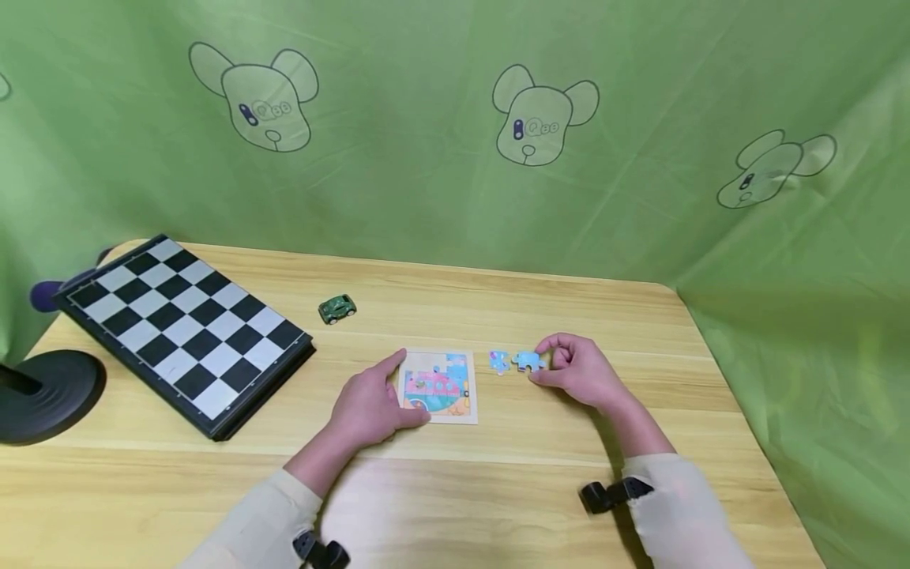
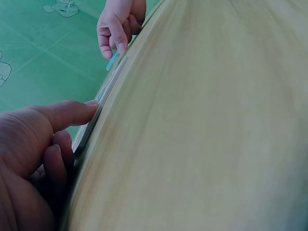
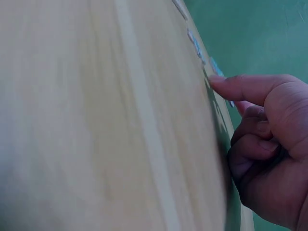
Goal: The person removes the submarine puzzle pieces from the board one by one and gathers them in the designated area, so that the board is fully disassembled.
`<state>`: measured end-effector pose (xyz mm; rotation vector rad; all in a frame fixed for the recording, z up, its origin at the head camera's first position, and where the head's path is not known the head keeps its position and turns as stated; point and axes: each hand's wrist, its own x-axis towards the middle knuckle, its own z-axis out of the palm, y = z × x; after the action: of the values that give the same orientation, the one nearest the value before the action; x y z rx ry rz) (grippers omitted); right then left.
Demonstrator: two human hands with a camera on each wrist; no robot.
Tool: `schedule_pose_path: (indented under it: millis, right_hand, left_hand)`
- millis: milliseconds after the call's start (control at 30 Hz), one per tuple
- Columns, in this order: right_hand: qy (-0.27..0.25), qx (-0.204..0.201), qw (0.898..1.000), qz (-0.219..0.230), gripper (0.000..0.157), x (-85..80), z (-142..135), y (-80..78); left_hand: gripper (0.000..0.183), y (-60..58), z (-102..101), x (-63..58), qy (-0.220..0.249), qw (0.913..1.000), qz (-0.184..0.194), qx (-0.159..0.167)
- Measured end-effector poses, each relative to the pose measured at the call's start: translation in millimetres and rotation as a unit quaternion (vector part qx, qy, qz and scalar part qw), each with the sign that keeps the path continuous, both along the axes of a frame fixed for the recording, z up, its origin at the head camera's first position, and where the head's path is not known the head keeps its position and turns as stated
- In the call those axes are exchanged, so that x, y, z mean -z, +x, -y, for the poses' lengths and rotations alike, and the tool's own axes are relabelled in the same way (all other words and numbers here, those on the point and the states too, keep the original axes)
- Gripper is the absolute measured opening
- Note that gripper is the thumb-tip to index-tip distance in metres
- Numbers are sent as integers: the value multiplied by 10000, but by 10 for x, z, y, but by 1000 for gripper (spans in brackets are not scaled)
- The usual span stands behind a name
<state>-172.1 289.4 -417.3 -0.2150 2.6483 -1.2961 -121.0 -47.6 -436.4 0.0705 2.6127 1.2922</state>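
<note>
My left hand (image 1: pixel 366 405) holds a small square jigsaw puzzle tray (image 1: pixel 473 399) at its left side, index finger at the far corner and thumb on the near edge. Pink, blue and orange pieces fill much of the tray, with a pale bare patch at its upper left. Right of the tray, my right hand (image 1: pixel 584 371) pinches a blue jigsaw piece (image 1: pixel 528 361) between thumb and index finger. Its other fingers are curled in, as the right wrist view shows. A second jigsaw piece (image 1: pixel 499 361), blue with some pink, lies between the tray and the held one.
A folded black-and-white chessboard (image 1: pixel 192 316) lies at the left of the wooden table (image 1: pixel 441 490). Behind the tray stands a small dark green toy car (image 1: pixel 337 308). A round black stand base (image 1: pixel 53 395) is at the left edge. Green cloth (image 1: pixel 412 182) hangs behind the table.
</note>
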Motion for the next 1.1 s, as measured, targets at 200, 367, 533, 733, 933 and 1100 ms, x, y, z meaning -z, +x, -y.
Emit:
schedule_pose_path:
  millis: [200,367,533,733,933,1100]
  right_hand:
    - [-179,-32,9997,134,39,27,-24,-43]
    - [-287,33,9993,252,38,69,-57,-78]
    - [-372,4,9987,339,38,92,-66,-95]
    - [-390,-3,9983,436,38,91,-61,-95]
    - [-373,23,9981,486,37,78,-59,-88]
    - [-321,30,9983,493,34,72,-60,-84]
  left_hand:
    - [105,-1,1,-7,16,10000,15,-4]
    - [105,-4,3,2,37,10000,2,3]
    - [105,-6,6,13,29,10000,20,6]
    - [104,-7,7,13,28,10000,16,3]
    - [104,-3,6,14,41,10000,15,8]
    - [104,1,4,11,41,10000,-6,11]
